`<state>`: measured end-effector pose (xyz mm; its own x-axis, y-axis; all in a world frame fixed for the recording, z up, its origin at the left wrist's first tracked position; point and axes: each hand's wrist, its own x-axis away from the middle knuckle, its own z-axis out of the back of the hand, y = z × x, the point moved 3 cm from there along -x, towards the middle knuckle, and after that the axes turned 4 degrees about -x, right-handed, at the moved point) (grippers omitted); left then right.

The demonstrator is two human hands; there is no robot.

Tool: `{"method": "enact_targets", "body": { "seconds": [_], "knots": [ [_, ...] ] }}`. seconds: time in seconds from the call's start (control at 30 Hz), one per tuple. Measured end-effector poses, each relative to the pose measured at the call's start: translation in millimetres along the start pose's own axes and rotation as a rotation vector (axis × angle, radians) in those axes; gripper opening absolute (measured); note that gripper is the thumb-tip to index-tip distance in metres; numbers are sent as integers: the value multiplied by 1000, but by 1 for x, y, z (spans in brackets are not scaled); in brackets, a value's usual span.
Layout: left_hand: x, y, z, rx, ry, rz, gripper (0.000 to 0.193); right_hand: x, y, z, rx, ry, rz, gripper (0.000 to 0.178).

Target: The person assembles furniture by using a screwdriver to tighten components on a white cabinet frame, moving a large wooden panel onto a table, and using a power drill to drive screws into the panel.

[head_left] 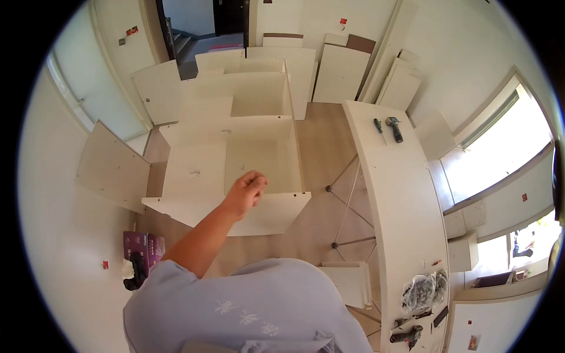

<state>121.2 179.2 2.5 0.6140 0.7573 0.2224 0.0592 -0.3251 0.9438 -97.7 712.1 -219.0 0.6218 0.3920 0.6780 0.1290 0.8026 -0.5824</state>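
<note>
My left hand reaches out over the near end of a white cabinet carcass that lies on the floor. Its fingers are curled closed, and whatever they may hold is hidden. Below the hand is the near end panel of the carcass; I cannot tell whether they touch. Dividing panels split the carcass into several open compartments. My right hand does not show.
At the right, a long white worktop on folding metal legs bears a cordless drill, a screwdriver, a second drill and plastic bags. White boards lean on walls. A purple box stands left.
</note>
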Motion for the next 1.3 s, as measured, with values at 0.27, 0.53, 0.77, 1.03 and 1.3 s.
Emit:
{"method": "enact_targets", "body": {
  "seconds": [0.27,0.53,0.77,1.03,1.3],
  "knots": [
    [-29,-12,55,-307,496,11,16,-196,-164,80,188,245,444,36],
    [-35,-20,14,-1126,682,-181,15,-405,-376,117,113,255,704,28],
    [-51,-9,6,-1245,771,62,13,-632,-492,177,284,551,597,45],
    [-53,-4,-7,-1208,836,137,7,-695,-564,187,625,545,305,51],
    [-57,-7,0,-1243,821,61,4,-733,-561,210,483,464,254,35]
  ]
}}
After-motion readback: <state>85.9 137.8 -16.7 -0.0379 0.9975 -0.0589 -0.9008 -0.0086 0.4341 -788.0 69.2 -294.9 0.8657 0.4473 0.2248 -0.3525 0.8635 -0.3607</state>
